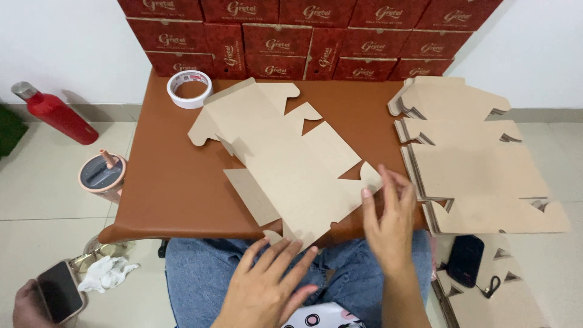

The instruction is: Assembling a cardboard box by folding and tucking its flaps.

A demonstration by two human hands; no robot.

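Observation:
A flat, unfolded brown cardboard box blank lies diagonally on the brown low table. My left hand rests palm down over my jeans, its fingertips touching the blank's near corner flap. My right hand pinches the blank's right-hand flap near the table's front edge. Neither hand has the blank lifted off the table.
A stack of flat cardboard blanks lies at the table's right. A roll of white tape sits at the back left before stacked dark red boxes. On the floor: red bottle, pink cup, another person's hand with a phone, black pouch.

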